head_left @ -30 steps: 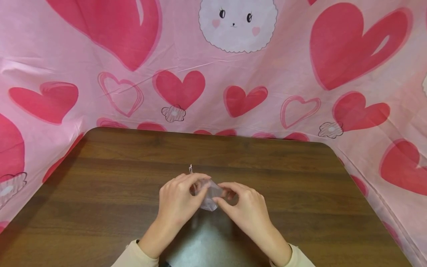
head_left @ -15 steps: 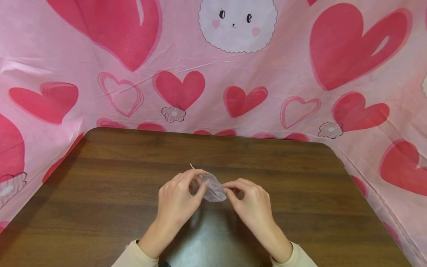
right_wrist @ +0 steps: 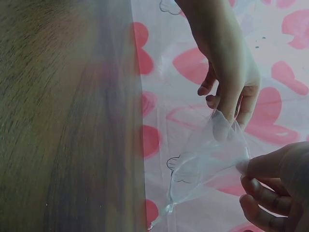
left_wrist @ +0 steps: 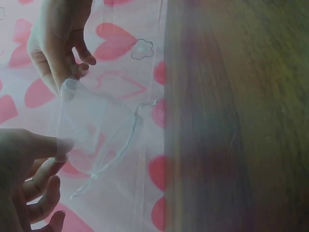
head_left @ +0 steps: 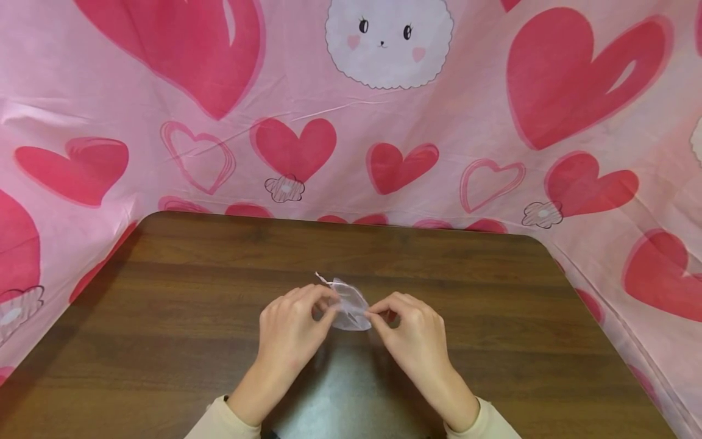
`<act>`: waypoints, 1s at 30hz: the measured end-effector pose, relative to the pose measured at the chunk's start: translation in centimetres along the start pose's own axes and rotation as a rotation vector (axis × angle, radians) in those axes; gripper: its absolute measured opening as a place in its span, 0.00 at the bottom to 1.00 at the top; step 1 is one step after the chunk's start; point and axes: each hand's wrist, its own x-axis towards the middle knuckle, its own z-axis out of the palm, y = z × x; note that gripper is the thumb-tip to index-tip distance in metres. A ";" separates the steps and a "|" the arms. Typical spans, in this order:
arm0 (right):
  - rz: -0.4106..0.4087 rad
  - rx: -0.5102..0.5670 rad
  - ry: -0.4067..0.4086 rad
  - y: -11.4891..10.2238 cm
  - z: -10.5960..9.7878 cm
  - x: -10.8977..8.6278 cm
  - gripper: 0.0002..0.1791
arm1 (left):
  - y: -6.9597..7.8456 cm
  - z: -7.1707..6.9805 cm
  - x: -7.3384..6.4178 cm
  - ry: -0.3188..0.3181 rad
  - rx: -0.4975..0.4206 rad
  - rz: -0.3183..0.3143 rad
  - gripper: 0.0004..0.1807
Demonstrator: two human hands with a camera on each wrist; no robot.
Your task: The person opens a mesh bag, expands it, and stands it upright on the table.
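Between my two hands is a small sheer white drawstring pouch (head_left: 353, 310), held up over the table. My left hand (head_left: 293, 320) pinches one bottom corner between thumb and fingers. At the other corner, my right hand (head_left: 412, 320) has the fabric pinched the same way. The left wrist view shows the pouch (left_wrist: 82, 118) stretched between both hands, its white cord (left_wrist: 126, 145) running along the mouth, away from me. In the right wrist view the pouch (right_wrist: 205, 162) looks see-through and lightly creased, with a cord end (right_wrist: 170, 208) hanging at the lower left.
A dark brown wooden table (head_left: 208, 268) with rounded far corners lies under the hands. Pink cloth (head_left: 351, 103) printed with hearts and a white animal face surrounds it at the back and both sides.
The pouch was bunched a second ago and is now spread flatter between the hands. My right hand has shifted slightly right, and more of the corded edge shows past my left fingers.
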 end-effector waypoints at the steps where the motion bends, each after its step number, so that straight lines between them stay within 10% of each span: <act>1: 0.002 0.002 -0.001 0.0 0.0 0.0 0.13 | 0.0 0.0 0.0 0.000 -0.001 -0.001 0.13; 13: 0.034 -0.011 -0.033 -0.3 0.0 0.0 0.12 | -0.1 0.1 0.0 0.014 0.023 0.004 0.13; 24: 0.027 -0.020 -0.032 0.0 0.0 0.1 0.13 | 0.1 0.0 -0.1 -0.114 -0.019 0.049 0.16; 30: 0.014 0.010 -0.048 -0.1 -0.1 0.1 0.14 | 0.3 0.2 -0.1 -0.044 -0.033 0.087 0.08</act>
